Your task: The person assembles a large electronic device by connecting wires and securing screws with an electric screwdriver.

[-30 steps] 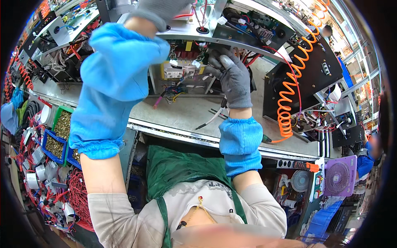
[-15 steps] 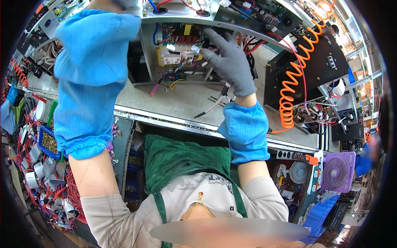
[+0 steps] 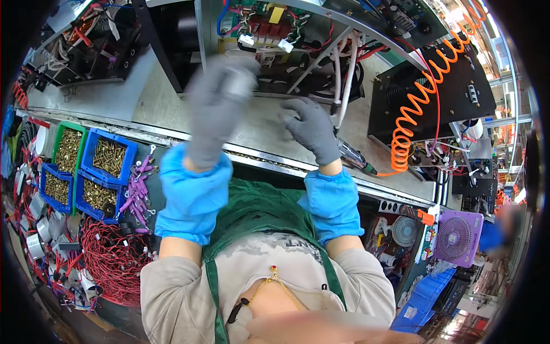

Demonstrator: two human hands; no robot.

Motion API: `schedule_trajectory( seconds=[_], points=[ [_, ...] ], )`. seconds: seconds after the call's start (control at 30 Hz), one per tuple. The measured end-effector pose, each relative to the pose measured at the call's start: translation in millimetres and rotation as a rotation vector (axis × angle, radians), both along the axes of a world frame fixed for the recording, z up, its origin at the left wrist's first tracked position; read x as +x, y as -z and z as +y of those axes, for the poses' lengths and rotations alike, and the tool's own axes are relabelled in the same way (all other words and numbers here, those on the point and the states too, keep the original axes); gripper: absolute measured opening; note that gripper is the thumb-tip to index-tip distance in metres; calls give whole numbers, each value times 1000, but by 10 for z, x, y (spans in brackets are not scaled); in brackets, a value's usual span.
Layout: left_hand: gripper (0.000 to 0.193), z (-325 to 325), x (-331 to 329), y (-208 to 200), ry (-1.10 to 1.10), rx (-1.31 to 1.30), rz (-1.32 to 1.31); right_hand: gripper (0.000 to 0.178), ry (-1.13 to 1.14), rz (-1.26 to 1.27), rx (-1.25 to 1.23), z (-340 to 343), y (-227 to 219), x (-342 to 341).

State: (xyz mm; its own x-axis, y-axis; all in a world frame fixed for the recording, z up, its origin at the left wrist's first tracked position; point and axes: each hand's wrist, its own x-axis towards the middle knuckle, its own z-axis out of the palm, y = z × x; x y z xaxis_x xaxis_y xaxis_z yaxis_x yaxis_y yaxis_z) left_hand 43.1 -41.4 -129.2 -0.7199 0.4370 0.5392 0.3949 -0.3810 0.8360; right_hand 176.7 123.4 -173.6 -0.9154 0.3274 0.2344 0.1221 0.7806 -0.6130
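My left hand [image 3: 220, 106], in a grey glove, is smeared by motion in front of the open metal chassis [image 3: 197, 34]. Whether its fingers hold anything does not show. To its right, my gloved right hand [image 3: 312, 131] is over the grey bench top, fingers loosely bent and apart, with nothing in them. Just beside that wrist lies a slim power screwdriver [image 3: 355, 156] joined to an orange coiled hose [image 3: 401, 132]. Inside the chassis sit a circuit board [image 3: 269, 27] with white connectors [image 3: 285, 46] and thick white cables [image 3: 344, 80].
On the left, blue bins [image 3: 107, 157] and a green bin [image 3: 70, 146] hold brass screws, near purple-sleeved leads [image 3: 136, 198] and a heap of red wires [image 3: 112, 258]. A black panelled unit [image 3: 432, 94] stands right on the bench. A purple fan [image 3: 457, 238] is further right.
My left hand has come down from the upper left to the front of the chassis. My right hand has drawn back out of the chassis towards me. The view has shifted, showing more bins.
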Motion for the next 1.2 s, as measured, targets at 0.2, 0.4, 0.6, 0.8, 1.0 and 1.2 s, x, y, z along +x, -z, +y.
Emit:
schedule_trajectory(
  seconds=[0.2, 0.4, 0.6, 0.8, 1.0, 1.2],
  points=[
    [21, 620, 264, 1041, 491, -297, -673, 29, 357, 124, -245, 207, 211, -46],
    [27, 996, -101, 920, 51, -200, -524, 32, 483, 287, -220, 384, 11, -239],
    [28, 1081, -550, 969, -125, -499, 424, 36, 445, 223, -271, 393, -88, -491],
    [32, 1118, -486, 1075, -64, -505, 230, 40, 459, 495, -541, 554, -61, -448],
    [29, 1184, -305, 1173, -81, -459, 56, 32, 356, 457, -553, 738, -49, -452],
    [16, 1229, -109, 1044, 489, 458, -1083, 29, 400, 387, -408, 925, 113, -419]
  ],
)
